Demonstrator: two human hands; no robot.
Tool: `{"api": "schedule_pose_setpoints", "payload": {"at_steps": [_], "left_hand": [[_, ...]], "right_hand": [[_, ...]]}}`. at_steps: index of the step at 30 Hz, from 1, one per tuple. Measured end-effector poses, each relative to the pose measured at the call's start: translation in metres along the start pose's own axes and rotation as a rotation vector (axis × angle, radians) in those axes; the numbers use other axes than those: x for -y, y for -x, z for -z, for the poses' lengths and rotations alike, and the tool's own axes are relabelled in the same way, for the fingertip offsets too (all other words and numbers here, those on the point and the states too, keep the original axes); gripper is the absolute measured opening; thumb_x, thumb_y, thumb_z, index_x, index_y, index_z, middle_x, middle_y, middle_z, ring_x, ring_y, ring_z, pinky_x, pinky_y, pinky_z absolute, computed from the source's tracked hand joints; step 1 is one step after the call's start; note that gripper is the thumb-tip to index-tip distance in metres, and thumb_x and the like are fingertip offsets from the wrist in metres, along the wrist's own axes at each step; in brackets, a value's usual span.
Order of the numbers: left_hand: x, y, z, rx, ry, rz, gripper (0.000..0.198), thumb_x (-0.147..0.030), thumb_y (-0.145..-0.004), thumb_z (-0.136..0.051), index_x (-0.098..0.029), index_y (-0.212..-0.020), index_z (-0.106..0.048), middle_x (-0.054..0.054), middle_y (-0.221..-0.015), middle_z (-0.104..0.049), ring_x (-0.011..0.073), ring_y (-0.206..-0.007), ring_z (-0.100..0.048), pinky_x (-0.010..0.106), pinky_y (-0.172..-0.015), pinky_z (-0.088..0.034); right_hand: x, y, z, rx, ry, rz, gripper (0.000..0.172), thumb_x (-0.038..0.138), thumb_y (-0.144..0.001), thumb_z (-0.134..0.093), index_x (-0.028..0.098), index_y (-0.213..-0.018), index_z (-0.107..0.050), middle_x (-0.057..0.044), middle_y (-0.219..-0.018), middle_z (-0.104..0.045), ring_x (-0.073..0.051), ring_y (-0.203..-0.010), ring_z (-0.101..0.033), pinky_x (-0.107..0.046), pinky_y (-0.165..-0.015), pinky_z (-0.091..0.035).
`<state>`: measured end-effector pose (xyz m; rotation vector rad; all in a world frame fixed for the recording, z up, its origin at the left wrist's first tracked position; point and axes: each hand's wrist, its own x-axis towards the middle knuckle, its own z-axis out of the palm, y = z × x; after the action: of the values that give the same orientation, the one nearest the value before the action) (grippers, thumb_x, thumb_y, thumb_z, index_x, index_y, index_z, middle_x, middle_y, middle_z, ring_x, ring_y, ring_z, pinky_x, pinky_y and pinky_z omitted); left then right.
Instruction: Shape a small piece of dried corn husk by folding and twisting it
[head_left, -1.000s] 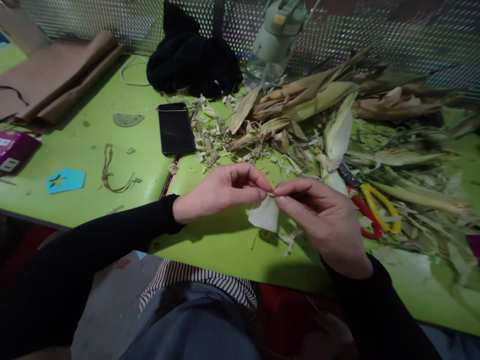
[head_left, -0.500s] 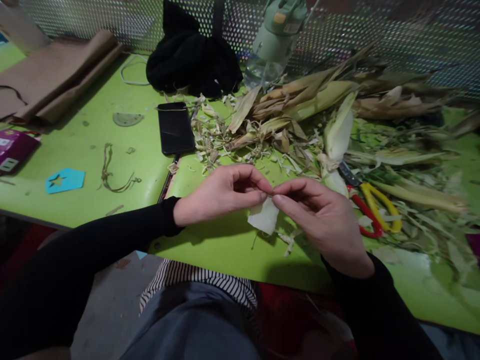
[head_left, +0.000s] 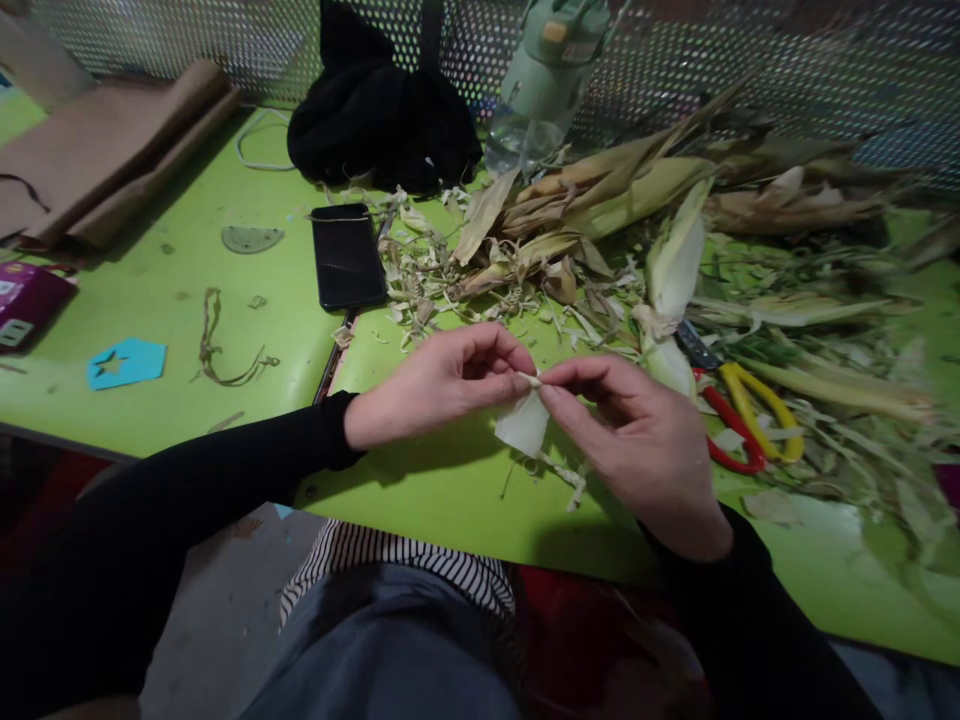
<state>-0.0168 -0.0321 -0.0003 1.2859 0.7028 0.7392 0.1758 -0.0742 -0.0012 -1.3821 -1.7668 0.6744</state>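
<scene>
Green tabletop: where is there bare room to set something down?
One bare patch lies between the brown cord and the phone; another between the left hand and the front edge of the tabletop. Crowded: right of the phone, with shavings and husks, and around the red-and-yellow-handled tool.

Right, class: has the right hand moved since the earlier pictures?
Yes, slightly leftward: judged against the scissors, the right hand has edged away, leaving more of their red handle showing.
</scene>
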Motion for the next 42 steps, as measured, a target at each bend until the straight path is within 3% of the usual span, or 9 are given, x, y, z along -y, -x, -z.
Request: {"api": "schedule_pose_setpoints", "payload": {"at_steps": [11,17,21,26,34,38,42], "left_hand": [[-0.0015,-0.0009,0.0041,0.027,0.233,0.206,0.011,-0.011,-0.080,-0.071,-0.012,-0.087,-0.063,-0.002,-0.072,-0.065,0.0053,-0.065,-0.059,0.020,-0.065,-0.047],[-0.0020,0.0004,0.0027,0.003,0.194,0.150,0.010,-0.013,-0.080,-0.072,-0.011,-0.085,-0.063,-0.001,-0.074,-0.065,0.0059,-0.067,-0.059,0.021,-0.067,-0.047],[-0.0042,0.0016,-0.0004,-0.029,0.122,0.082,0.010,-0.012,-0.081,-0.070,-0.011,-0.084,-0.060,-0.002,-0.073,-0.061,0.0051,-0.064,-0.055,0.020,-0.061,-0.042],[-0.0031,0.0007,-0.0023,-0.034,0.031,-0.009,0.015,-0.017,-0.080,-0.072,-0.012,-0.086,-0.059,-0.002,-0.075,-0.059,0.0058,-0.064,-0.052,0.021,-0.060,-0.041],[0.0005,0.0002,-0.0007,-0.004,-0.057,0.000,0.017,-0.024,-0.084,-0.069,-0.012,-0.090,-0.059,-0.001,-0.074,-0.058,0.0073,-0.067,-0.053,0.021,-0.061,-0.042],[-0.0019,0.0008,-0.0007,-0.031,-0.020,-0.027,0.013,-0.020,-0.084,-0.068,-0.012,-0.087,-0.059,-0.002,-0.073,-0.059,0.0065,-0.066,-0.054,0.020,-0.061,-0.042],[-0.0040,0.0009,0.0010,-0.036,0.072,0.075,0.008,-0.014,-0.083,-0.067,-0.012,-0.089,-0.061,-0.002,-0.072,-0.061,0.0053,-0.063,-0.055,0.020,-0.062,-0.043]], "right_hand": [[0.0059,0.0017,0.0010,-0.021,0.129,0.155,0.011,0.017,-0.085,-0.068,0.028,-0.086,-0.071,0.001,-0.082,-0.078,-0.018,-0.071,-0.072,-0.034,-0.069,-0.059],[0.0023,0.0014,-0.0002,-0.025,0.100,0.198,0.009,0.017,-0.085,-0.068,0.025,-0.087,-0.071,0.000,-0.082,-0.077,-0.017,-0.072,-0.071,-0.031,-0.065,-0.057],[0.0036,-0.0005,-0.0009,0.017,-0.063,0.033,0.004,0.021,-0.085,-0.070,0.024,-0.087,-0.070,-0.001,-0.084,-0.076,-0.017,-0.075,-0.071,-0.032,-0.073,-0.060],[0.0047,-0.0014,-0.0015,0.045,-0.216,-0.102,0.006,0.026,-0.083,-0.073,0.022,-0.085,-0.068,-0.002,-0.083,-0.073,-0.016,-0.078,-0.071,-0.029,-0.072,-0.061],[-0.0005,0.0007,-0.0006,-0.021,-0.138,-0.043,0.005,0.024,-0.085,-0.074,0.024,-0.089,-0.071,0.000,-0.084,-0.073,-0.015,-0.077,-0.070,-0.028,-0.071,-0.057],[-0.0010,-0.0002,0.0002,-0.018,-0.046,-0.021,0.006,0.025,-0.085,-0.074,0.026,-0.090,-0.073,0.001,-0.085,-0.075,-0.015,-0.075,-0.069,-0.030,-0.069,-0.054],[-0.0003,-0.0001,0.0006,-0.037,-0.001,0.064,0.009,0.019,-0.085,-0.072,0.027,-0.088,-0.073,0.001,-0.086,-0.075,-0.017,-0.078,-0.070,-0.033,-0.075,-0.055]]}}
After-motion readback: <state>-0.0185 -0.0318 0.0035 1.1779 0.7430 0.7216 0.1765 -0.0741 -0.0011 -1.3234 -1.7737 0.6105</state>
